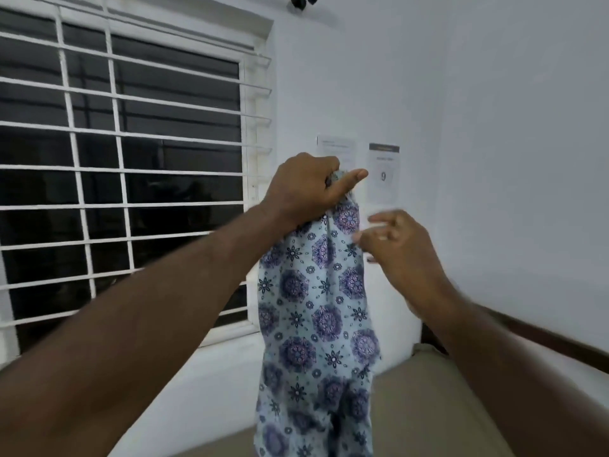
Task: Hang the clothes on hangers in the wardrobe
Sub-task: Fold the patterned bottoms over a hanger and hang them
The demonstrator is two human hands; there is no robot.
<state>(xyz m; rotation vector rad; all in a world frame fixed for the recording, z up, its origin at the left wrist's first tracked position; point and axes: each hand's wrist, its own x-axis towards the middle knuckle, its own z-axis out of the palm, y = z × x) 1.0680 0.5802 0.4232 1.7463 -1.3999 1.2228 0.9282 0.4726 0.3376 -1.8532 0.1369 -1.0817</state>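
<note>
Head, barred window [131, 159], garment [316, 308] fronting bed [428, 400], perhaps

A pale blue garment [316, 324] printed with purple and navy medallions hangs full length in the air, bunched at its top edge and falling in loose vertical folds. Its lower part runs out of view at the bottom, in front of a white wall.

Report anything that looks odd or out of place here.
Nothing looks damaged. The patterned garment hangs bunched from the left hand rather than spread out, and no hanger is in view. The right hand beside it is blurred.
</note>
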